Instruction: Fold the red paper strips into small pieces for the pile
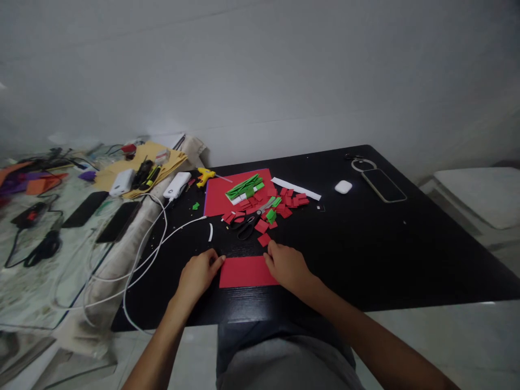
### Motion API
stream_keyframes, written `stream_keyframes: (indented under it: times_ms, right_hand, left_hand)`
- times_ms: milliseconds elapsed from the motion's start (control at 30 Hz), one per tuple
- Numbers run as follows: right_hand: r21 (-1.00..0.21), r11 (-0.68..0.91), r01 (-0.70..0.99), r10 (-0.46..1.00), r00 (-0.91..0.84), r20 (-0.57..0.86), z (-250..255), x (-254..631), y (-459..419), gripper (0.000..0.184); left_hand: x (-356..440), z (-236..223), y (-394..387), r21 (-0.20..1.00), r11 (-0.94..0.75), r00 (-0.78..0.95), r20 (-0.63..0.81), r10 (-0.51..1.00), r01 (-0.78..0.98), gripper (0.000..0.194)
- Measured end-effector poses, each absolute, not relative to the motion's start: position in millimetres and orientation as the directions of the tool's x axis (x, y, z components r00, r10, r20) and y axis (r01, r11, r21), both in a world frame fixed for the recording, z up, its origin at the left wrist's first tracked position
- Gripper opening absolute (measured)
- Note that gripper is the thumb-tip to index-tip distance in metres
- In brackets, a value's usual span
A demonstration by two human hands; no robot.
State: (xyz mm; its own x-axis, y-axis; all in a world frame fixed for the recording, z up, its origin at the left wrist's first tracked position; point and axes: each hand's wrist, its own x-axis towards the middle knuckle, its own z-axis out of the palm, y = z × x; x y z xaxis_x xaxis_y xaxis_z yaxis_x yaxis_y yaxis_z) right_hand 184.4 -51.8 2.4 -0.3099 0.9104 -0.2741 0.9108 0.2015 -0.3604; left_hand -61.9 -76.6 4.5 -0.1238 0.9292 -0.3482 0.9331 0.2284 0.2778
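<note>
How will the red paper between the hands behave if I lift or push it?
The red paper looks thin, so it's probably light and bendable. It lies flat, suggesting slight stiffness. The table has a faint sheen, so the paper may slide easily.

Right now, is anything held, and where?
Red paper strip: left fingers at its upper-left corner, right fingers over its right end; gripped or merely pressed, unclear.

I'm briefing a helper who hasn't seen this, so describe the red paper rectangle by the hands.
Start at the black table and find its near edge. There lies the red paper rectangle, the left hand at one end and the right hand at the other. It is far larger than the red paper squares beyond it.
</note>
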Motion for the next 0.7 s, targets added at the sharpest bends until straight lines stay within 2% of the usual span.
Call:
stream_keyframes:
  times_ms: [333,533,700]
  right_hand:
    - [-0.366,0.198,0.909,0.906,-0.312,-0.284,1.4,184.2,-51.1,0.02]
    - [-0.375,0.207,0.904,0.912,-0.317,-0.261,-1.3,183.7,-51.3,0.021]
    - [-0.36,0.209,0.909,0.918,-0.309,-0.248,-2.4,182.8,-51.5,0.021]
  left_hand:
    - [-69.0,6.0,-79.7,0.327,0.264,-0.15,-0.335,0.93,0.907,0.033]
    - [-49.5,2.1,-80.1,0.324,0.274,-0.219,-0.194,0.956,0.906,0.034]
    - [-0.4,-2.3,-78.1,0.363,0.09,-0.009,-0.217,0.976,0.927,0.031]
